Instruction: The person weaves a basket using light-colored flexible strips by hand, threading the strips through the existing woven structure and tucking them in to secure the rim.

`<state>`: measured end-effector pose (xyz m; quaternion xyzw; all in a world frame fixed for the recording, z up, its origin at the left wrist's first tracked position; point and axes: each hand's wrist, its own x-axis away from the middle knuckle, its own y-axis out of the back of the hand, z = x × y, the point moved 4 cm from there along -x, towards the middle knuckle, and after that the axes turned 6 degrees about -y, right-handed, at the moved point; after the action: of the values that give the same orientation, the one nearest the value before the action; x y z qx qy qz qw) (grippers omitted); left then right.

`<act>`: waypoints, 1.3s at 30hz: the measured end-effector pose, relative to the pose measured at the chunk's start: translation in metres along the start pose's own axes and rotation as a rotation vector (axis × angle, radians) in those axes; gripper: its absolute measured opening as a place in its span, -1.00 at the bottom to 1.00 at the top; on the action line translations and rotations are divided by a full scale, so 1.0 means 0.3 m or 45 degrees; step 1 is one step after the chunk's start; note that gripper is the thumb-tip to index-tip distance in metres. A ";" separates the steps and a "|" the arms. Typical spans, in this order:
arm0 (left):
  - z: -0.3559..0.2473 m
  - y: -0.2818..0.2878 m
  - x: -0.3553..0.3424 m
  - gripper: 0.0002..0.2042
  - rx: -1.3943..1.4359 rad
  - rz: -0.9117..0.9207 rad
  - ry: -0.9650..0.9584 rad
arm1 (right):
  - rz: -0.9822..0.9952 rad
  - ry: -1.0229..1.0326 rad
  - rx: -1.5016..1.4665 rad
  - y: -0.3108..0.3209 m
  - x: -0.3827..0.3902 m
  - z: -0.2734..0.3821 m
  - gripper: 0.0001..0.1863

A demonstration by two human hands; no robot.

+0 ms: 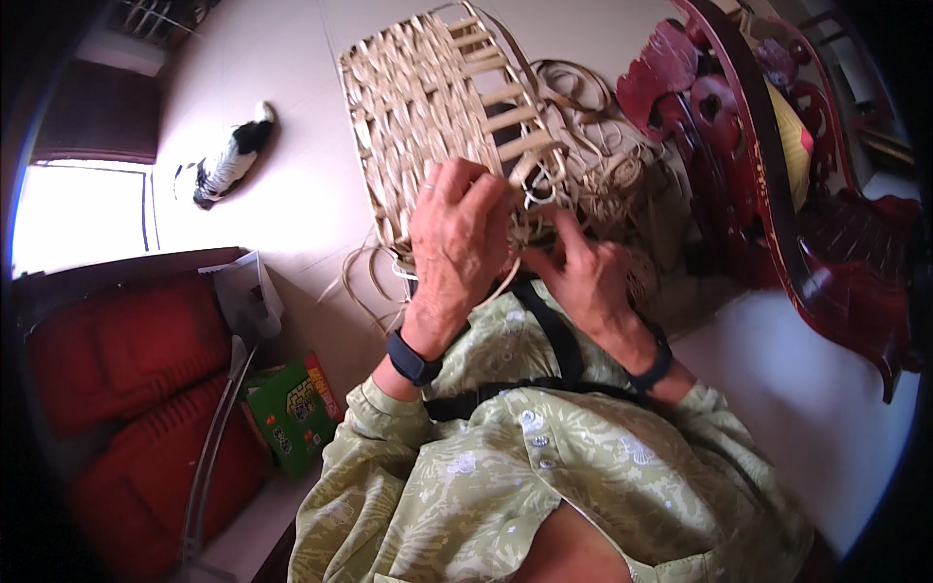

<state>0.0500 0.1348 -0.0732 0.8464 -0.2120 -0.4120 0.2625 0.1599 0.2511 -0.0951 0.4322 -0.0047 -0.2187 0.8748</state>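
Observation:
A flat panel woven from tan strips (413, 107) stands in front of me, with a ladder-like row of open gaps along its right side. My left hand (455, 228) lies over its near right part, with fingers curled down onto the weave; the fingertips are hidden. At the near right corner, my right hand (588, 272) has its thumb and index finger brought together at a thin tan strip (505, 282). A loop of white cord or strip (536, 183) shows between the two hands at the panel's edge.
Loose tan strips (622, 175) lie tangled right of the panel. A carved dark-red wooden chair (777, 194) stands at right. Red cushions (136, 360) and a green box (292, 413) are at left. A black-and-white animal (228, 160) lies on the floor at far left.

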 end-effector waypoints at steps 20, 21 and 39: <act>0.002 0.003 0.007 -0.91 -0.014 0.003 0.028 | -0.158 -0.375 -0.537 0.333 -0.069 -0.203 -0.75; 0.004 0.001 0.010 -0.91 -0.011 -0.005 0.039 | 0.032 -0.402 -0.422 0.237 -0.063 -0.160 -0.70; 0.000 0.011 0.010 -0.92 -0.005 0.002 0.057 | -0.538 0.045 -1.092 0.896 -0.152 -0.413 -0.77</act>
<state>0.0513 0.1305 -0.0730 0.8547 -0.2061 -0.3933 0.2691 0.2449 0.5048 0.0395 0.0273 0.1888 -0.3666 0.9106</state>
